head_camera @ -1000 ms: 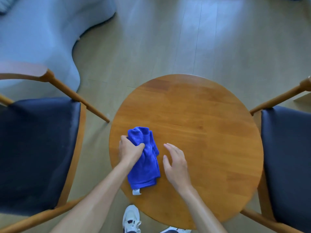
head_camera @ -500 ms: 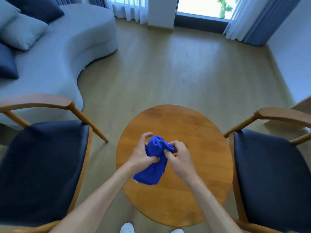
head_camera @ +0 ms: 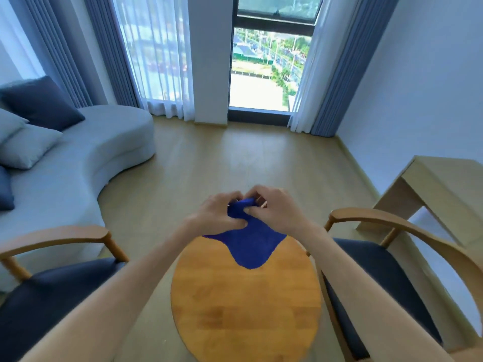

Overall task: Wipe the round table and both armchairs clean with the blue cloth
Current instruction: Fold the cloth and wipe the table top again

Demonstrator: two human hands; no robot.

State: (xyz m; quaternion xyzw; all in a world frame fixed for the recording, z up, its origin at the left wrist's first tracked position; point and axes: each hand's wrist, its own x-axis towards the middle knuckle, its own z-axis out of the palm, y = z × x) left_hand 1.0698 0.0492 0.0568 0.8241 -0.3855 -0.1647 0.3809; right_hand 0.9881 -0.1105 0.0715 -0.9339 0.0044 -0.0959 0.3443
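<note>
Both my left hand (head_camera: 219, 215) and right hand (head_camera: 277, 212) pinch the bunched top of the soft blue cloth (head_camera: 248, 244), its tail hanging below my grip above the round wooden worktop (head_camera: 245, 309); I should refold it into a flat pad before wiping.

Both arms outstretched, left hand (head_camera: 218, 214), right hand (head_camera: 274, 209) — fingers curled, pinching
</note>
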